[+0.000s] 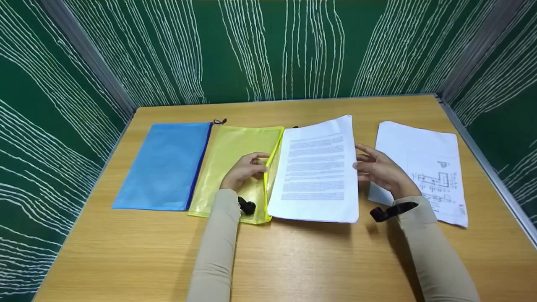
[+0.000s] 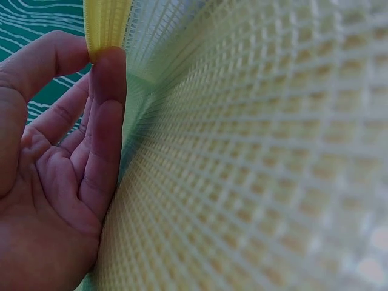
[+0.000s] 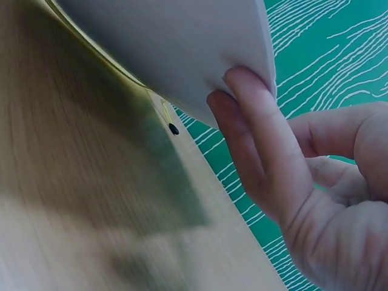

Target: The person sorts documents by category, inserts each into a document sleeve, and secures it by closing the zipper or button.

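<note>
My left hand [image 1: 246,168] pinches the zipped opening edge of a yellow mesh zipper pouch [image 1: 235,144] between thumb and fingertips. In the left wrist view that yellow edge strip [image 2: 108,27] rises from the fingertips, with the mesh beside the hand. My right hand [image 1: 384,171] holds a printed sheaf of paper [image 1: 316,167] by its right edge. Two fingertips [image 3: 248,82] press against the back of the sheaf in the right wrist view. The sheaf's left edge lies at the pouch's opening, and its right side is raised off the table. How far it reaches inside is unclear.
A blue zipper pouch [image 1: 165,165] with a dark zip lies flat left of the yellow one. Right of the sheaf, partly behind my right hand, lie white papers with line drawings [image 1: 419,147]. Green patterned panels [image 1: 277,50] stand around the wooden table [image 1: 293,260].
</note>
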Demonstrator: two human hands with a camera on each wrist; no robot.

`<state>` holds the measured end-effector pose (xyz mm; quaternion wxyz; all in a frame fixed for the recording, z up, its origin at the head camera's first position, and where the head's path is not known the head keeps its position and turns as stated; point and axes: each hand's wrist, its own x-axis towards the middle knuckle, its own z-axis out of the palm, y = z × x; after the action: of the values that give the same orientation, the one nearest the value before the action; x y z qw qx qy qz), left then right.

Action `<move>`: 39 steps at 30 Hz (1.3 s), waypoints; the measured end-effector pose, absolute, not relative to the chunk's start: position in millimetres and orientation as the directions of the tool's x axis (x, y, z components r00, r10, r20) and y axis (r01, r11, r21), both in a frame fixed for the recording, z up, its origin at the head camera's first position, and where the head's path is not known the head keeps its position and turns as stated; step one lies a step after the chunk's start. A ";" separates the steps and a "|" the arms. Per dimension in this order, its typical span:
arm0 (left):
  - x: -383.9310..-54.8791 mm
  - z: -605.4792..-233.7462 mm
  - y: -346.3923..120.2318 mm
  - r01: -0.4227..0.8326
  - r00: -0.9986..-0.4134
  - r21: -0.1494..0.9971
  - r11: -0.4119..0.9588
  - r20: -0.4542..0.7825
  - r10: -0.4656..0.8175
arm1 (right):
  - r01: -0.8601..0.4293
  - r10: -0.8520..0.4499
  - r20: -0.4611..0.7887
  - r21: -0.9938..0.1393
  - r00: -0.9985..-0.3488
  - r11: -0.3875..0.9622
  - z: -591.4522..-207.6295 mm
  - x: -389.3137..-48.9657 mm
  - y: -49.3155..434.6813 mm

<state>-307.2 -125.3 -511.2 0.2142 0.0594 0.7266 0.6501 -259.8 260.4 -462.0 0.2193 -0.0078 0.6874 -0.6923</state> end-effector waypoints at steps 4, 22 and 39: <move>-306.8 -509.8 -124.5 -0.195 -0.902 0.968 0.158 -0.240 0.360 | 0.281 -0.321 -0.286 -0.958 -0.903 0.063 -462.4 -259.7 261.1; -309.2 -509.9 -125.5 -0.199 -0.899 0.967 0.159 -0.244 0.364 | 0.233 -0.339 -0.257 -0.966 -0.905 0.109 -466.0 -257.5 257.8; -306.6 -509.0 -125.3 -0.197 -0.881 0.962 0.191 -0.259 0.395 | 0.293 -0.324 -0.307 -0.952 -0.895 0.091 -467.0 -260.2 249.8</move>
<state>-306.6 -125.3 -509.0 0.2339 0.0673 0.7354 0.6324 -260.2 249.8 -467.0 0.2289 -0.0111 0.7021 -0.6742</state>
